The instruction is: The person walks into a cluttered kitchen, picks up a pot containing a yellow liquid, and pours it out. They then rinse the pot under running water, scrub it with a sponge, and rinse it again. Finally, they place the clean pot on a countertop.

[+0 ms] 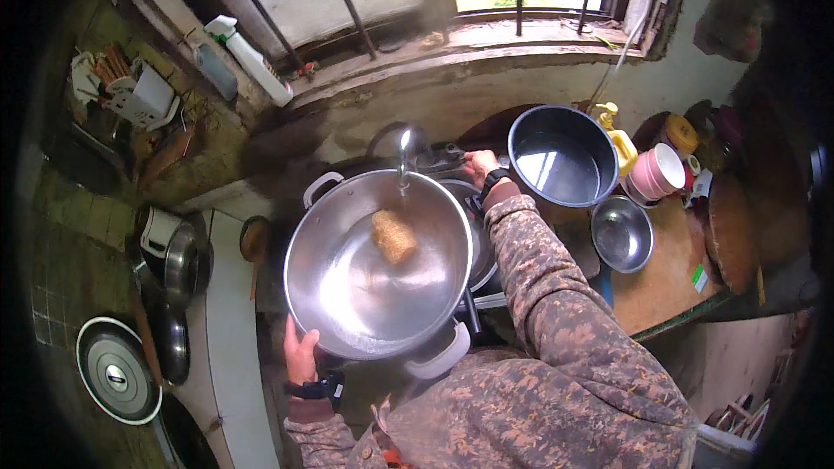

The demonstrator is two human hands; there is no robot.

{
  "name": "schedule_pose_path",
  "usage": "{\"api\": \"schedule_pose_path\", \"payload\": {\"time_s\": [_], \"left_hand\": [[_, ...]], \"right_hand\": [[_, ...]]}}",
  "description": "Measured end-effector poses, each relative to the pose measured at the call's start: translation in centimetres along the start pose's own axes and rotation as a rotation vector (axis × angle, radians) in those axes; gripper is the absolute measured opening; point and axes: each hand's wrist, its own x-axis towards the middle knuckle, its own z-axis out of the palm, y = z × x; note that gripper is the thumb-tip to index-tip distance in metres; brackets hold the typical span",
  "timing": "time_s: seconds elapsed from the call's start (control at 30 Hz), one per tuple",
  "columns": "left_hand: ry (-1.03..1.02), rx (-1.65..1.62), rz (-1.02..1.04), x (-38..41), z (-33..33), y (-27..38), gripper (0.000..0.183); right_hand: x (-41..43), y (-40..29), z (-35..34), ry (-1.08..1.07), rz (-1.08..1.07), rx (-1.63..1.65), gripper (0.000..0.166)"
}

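Note:
A large two-handled steel pot stands tilted under the metal tap, a brown scrubbing pad or loofah lying inside. Its lower-left rim is gripped by my left hand, thumb on the rim. My right hand reaches past the pot to the wall-side fittings near the tap; its fingertips are partly hidden, so what it touches is unclear. Under the pot's right side, another metal pan shows in part. A dark-rimmed basin with water sits right of my right hand.
A small steel bowl, stacked pink bowls and a yellow pump bottle stand on the right beside a wooden board. Pans and a round lid are at left. A spray bottle leans by the barred window.

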Motion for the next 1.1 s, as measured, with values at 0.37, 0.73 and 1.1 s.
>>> {"api": "schedule_pose_path", "payload": {"time_s": [0.37,0.73,1.1], "left_hand": [[0.026,-0.003,-0.016,-0.3,1.1,1.0,0.058],[0.055,0.009,0.008,-0.4,1.1,1.0,0.057],[0.063,0.01,-0.01,-0.7,1.8,1.5,0.058]], "right_hand": [[1.9,-0.8,0.5,0.004,-0.059,0.127,0.02],[1.0,-1.1,0.8,-0.099,-0.382,-0.992,0.032],[-0.1,-0.9,0.7,-0.18,-0.437,-1.443,0.03]]}}
